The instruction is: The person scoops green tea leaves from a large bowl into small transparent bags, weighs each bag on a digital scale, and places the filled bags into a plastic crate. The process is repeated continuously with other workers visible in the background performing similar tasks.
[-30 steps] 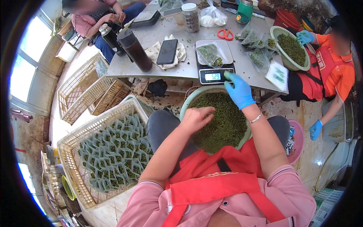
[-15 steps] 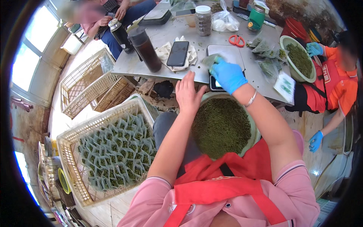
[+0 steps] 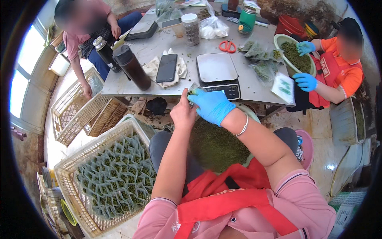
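My right hand (image 3: 211,105), in a blue glove, and my bare left hand (image 3: 183,112) are together at the table's front edge. Both are closed on a small clear plastic bag (image 3: 192,90) with some green in it, mostly covered by the fingers. Just beyond them lies a digital scale (image 3: 217,67) with nothing on its pan. Below my forearms is a round basin (image 3: 254,113) full of small dark green granules (image 3: 218,145). To my left, a cream plastic crate (image 3: 65,175) holds rows of upright open bags (image 3: 115,171) filled with similar green granules.
On the metal table (image 3: 179,91) are a phone (image 3: 166,67), a dark tumbler (image 3: 133,67), a flask (image 3: 106,53), a jar (image 3: 190,30), red scissors (image 3: 227,46) and filled bags (image 3: 260,59). A co-worker in orange (image 3: 336,67) handles an oval basin (image 3: 312,71); another person sits far left.
My right hand has brought the bag from the scale back to my left hand, which now grips it too. The person at far left reaches down toward a crate.
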`<state>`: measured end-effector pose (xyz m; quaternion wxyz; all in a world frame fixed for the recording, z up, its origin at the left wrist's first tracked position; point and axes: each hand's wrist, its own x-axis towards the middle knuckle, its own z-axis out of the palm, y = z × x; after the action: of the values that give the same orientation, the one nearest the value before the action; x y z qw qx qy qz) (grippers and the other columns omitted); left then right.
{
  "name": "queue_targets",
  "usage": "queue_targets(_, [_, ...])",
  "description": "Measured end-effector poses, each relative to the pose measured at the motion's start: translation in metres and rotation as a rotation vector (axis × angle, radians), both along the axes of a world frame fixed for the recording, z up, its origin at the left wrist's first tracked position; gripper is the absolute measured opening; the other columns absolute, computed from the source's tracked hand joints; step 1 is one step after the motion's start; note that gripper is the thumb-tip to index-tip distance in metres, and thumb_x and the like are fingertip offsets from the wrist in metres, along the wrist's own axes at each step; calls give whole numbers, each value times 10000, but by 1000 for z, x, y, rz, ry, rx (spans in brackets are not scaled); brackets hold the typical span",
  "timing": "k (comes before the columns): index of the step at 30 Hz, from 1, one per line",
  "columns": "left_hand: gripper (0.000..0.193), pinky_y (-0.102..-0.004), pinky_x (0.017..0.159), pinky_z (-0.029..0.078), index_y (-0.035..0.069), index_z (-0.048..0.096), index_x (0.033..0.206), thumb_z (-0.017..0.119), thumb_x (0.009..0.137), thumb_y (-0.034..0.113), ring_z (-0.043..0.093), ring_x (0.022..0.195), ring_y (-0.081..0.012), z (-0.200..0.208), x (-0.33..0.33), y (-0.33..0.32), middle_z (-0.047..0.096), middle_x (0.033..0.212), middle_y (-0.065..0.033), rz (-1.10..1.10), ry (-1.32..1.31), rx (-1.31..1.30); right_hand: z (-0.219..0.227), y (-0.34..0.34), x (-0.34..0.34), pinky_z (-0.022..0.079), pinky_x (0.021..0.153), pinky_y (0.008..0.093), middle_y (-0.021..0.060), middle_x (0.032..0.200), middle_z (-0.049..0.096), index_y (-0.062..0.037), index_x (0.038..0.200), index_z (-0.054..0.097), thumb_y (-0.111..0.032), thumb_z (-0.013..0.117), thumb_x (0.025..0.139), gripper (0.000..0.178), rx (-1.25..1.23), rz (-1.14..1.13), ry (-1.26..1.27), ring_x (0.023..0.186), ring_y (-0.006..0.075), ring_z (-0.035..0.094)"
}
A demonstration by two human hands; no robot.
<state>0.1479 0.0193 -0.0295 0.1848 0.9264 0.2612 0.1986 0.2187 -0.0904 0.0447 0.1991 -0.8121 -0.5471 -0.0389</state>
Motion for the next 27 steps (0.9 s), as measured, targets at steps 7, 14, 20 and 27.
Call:
queue_targets(7, [618, -413, 566, 480, 81, 441, 1259, 673, 722, 280, 613, 610, -333, -5, 6, -7, 634, 723, -148, -85, -187, 95, -12, -9, 33, 516, 659, 397, 131, 949, 638, -82, 1024, 619, -153, 564, 769, 271, -125, 168, 191, 788, 288, 638])
queue_targets(14, [699, -353, 788, 475, 82, 411, 1275, 667, 744, 458, 647, 862, -276, 2, 3, 5, 646, 1069, -90, 172, -182, -502, 33, -37, 178, 506, 701, 298, 156, 991, 633, -53, 1143, 595, -141, 591, 803, 351, 642, -308, 794, 866, 197, 623])
queue_targets(20, [717, -337, 804, 470, 74, 431, 1261, 677, 734, 492, 645, 897, -247, 15, 5, 4, 643, 1092, -79, 182, -218, -555, -3, -48, 325, 489, 725, 404, 180, 1036, 623, -33, 1055, 620, -218, 569, 765, 348, 180, -724, 756, 869, 250, 611])
queue_targets(27, [693, -354, 831, 460, 59, 462, 1233, 657, 741, 506, 633, 929, -268, 22, -6, 11, 638, 1066, -142, 216, -229, -617, 3, -40, 191, 426, 907, 328, 103, 1262, 530, -22, 1208, 553, -147, 566, 856, 374, 994, -473, 707, 1143, 186, 489])
